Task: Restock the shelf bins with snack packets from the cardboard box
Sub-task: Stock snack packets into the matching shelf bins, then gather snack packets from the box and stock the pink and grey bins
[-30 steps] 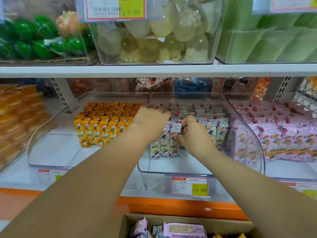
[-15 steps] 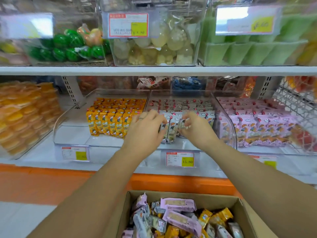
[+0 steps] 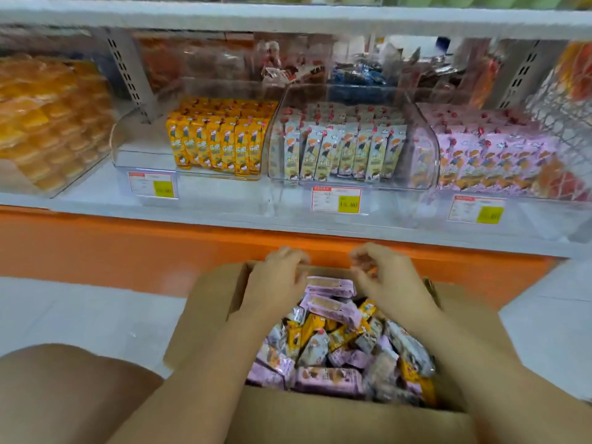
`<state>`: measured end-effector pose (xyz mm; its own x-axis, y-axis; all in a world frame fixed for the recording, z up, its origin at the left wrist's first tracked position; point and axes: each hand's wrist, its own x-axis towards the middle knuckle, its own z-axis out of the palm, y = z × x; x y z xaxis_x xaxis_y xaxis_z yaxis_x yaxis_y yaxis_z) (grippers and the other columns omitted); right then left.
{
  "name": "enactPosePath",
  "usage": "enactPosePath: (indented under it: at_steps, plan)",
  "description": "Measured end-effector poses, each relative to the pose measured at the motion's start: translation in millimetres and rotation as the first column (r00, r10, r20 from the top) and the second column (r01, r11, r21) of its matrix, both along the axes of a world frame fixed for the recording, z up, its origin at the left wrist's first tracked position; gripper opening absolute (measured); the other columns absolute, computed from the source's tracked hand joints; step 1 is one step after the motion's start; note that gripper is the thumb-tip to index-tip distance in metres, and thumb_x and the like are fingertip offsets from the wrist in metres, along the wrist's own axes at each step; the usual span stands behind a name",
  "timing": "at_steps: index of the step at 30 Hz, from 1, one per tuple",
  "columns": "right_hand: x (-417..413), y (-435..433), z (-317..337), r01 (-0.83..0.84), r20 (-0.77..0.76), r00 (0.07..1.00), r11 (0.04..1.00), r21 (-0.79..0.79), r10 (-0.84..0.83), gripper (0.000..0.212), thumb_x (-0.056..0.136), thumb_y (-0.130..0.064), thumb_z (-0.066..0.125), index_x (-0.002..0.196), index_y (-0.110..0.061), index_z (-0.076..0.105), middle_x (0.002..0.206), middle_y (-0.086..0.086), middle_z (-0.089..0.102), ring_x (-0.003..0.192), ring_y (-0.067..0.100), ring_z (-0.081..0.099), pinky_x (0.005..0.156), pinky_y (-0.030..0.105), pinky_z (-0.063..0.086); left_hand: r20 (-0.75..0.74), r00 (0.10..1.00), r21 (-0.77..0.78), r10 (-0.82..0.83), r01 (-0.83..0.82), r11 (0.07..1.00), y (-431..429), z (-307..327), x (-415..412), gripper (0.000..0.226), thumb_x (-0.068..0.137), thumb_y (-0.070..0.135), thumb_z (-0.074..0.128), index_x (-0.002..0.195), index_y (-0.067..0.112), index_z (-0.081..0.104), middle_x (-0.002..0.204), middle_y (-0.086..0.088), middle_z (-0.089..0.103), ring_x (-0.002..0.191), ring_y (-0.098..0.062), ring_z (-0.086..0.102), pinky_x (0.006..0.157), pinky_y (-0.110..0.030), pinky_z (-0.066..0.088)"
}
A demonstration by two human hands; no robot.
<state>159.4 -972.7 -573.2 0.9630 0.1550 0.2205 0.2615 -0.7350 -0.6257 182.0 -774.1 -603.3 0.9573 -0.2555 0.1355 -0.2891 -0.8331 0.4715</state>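
Note:
The cardboard box (image 3: 205, 309) sits low in front of me, full of mixed snack packets (image 3: 336, 344) in purple, yellow and grey. My left hand (image 3: 275, 283) and my right hand (image 3: 387, 280) hover over the far end of the box, fingers loosely curled, holding nothing. On the shelf above stand three clear bins: one with yellow packets (image 3: 217, 142), the middle bin (image 3: 426, 155) with grey-green packets (image 3: 346, 152), one with pink packets (image 3: 493, 155).
An orange plinth (image 3: 96, 248) runs under the shelf, with price tags (image 3: 336, 200) on the bin fronts. Orange wrapped cakes (image 3: 48, 120) fill a bin at the left. My bare knee (image 3: 64, 392) is at the lower left on the pale floor.
Both hands have drawn back from the middle bin and dropped down to the box. The view has tilted down, so the box now fills the lower frame.

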Motion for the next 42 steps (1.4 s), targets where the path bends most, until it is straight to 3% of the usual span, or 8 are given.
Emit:
enactPosePath:
  at_steps: [4, 12, 18, 25, 30, 35, 38, 42]
  plan:
    - [-7.0, -10.0, -54.7, -0.072, -0.254, 0.967, 0.982, -0.177, 0.026, 0.029, 0.09, -0.021, 0.061, 0.119, -0.019, 0.057, 0.115, -0.002, 0.06, 0.106, 0.016, 0.057, 0.09, 0.031, 0.047, -0.253, 0.966, 0.116, 0.051, -0.022, 0.993, 4.8, -46.7, -1.3, 0.031, 0.095, 0.027, 0.051, 0.126, 0.026, 0.053, 0.13, 0.0, 0.048, 0.117, -0.021, 0.049, 0.092, -0.039, 0.048]
    - [-4.0, -18.9, -107.5, -0.222, -0.489, 0.872, 0.916, -0.334, 0.032, 0.067, 0.095, -0.026, 0.054, 0.151, -0.024, 0.017, 0.153, 0.001, 0.023, 0.129, 0.026, 0.039, 0.1, 0.032, 0.038, -0.389, 0.913, 0.256, 0.119, -0.017, 0.967, 24.8, -89.7, -0.3, 0.038, 0.096, 0.027, 0.049, 0.133, 0.024, 0.046, 0.137, 0.001, 0.035, 0.128, -0.022, 0.028, 0.102, -0.034, 0.042]
    - [-6.8, -13.7, -120.1, -0.118, -0.488, 0.872, 0.956, -0.268, -0.029, 0.056, 0.097, -0.03, 0.051, 0.146, -0.024, 0.024, 0.135, 0.005, 0.041, 0.081, 0.019, 0.054, 0.066, 0.022, 0.035, -0.431, 0.902, 0.17, -0.008, 0.09, 0.981, 29.6, -96.7, -2.5, 0.03, 0.093, 0.023, 0.055, 0.122, 0.027, 0.053, 0.137, 0.008, 0.038, 0.134, -0.018, 0.018, 0.108, -0.03, 0.032]
    - [-3.0, -14.4, -113.8, -0.058, -0.525, 0.848, 0.973, -0.224, -0.07, 0.042, 0.094, -0.021, 0.055, 0.133, -0.018, 0.038, 0.066, -0.003, 0.048, 0.05, 0.008, 0.042, 0.043, 0.02, 0.025, -0.575, 0.817, 0.019, -0.043, 0.066, 0.998, 42.0, -84.7, -5.6, 0.02, 0.089, 0.013, 0.059, 0.078, 0.028, 0.053, 0.095, 0.008, 0.057, 0.09, -0.008, 0.057, 0.073, -0.01, 0.044]
    - [-5.2, -16.3, -101.6, -0.084, -0.575, 0.816, 0.972, -0.217, -0.058, 0.043, 0.093, -0.023, 0.057, 0.131, -0.016, 0.039, 0.08, 0.012, 0.063, 0.057, 0.016, 0.049, 0.051, 0.028, 0.035, -0.697, 0.717, 0.2, -0.013, 0.212, 0.957, 53.2, -76.4, -16.6, 0.019, 0.083, 0.025, 0.067, 0.088, 0.029, 0.049, 0.119, -0.003, 0.049, 0.093, -0.018, 0.059, 0.082, -0.034, 0.052]
    - [-5.7, -19.8, -74.6, -0.202, -0.601, 0.798, 0.921, -0.333, -0.042, 0.045, 0.093, -0.031, 0.057, 0.132, -0.014, 0.042, 0.076, 0.002, 0.057, 0.062, 0.015, 0.051, 0.052, 0.028, 0.035, -0.682, 0.73, 0.486, 0.038, 0.414, 0.769, 51.1, -73.0, -33.3, 0.059, 0.08, 0.017, 0.069, 0.135, 0.02, 0.047, 0.129, -0.006, 0.052, 0.112, -0.025, 0.054, 0.087, -0.032, 0.045]
    - [-1.5, -25.4, -46.4, -0.262, -0.607, 0.794, 0.884, -0.386, -0.03, 0.041, 0.092, -0.033, 0.057, 0.127, -0.016, 0.047, 0.069, -0.008, 0.045, 0.058, 0.006, 0.042, 0.049, 0.023, 0.031, -0.656, 0.753, 0.561, 0.053, 0.439, 0.702, 45.3, -67.4, -38.6, 0.052, 0.08, 0.017, 0.067, 0.13, 0.019, 0.05, 0.115, -0.007, 0.062, 0.105, -0.025, 0.058, 0.082, -0.034, 0.045]
    - [-0.6, -40.7, -10.0, -0.281, -0.518, 0.855, 0.839, -0.466, -0.002, 0.044, 0.089, -0.036, 0.056, 0.13, -0.023, 0.047, 0.117, 0.001, 0.061, 0.097, 0.016, 0.056, 0.073, 0.023, 0.038, -0.747, 0.658, 0.435, 0.097, 0.374, 0.819, 43.8, -60.4, -35.6, 0.036, 0.081, 0.023, 0.069, 0.112, 0.011, 0.058, 0.092, -0.004, 0.058, 0.074, -0.017, 0.055, 0.061, -0.026, 0.042]
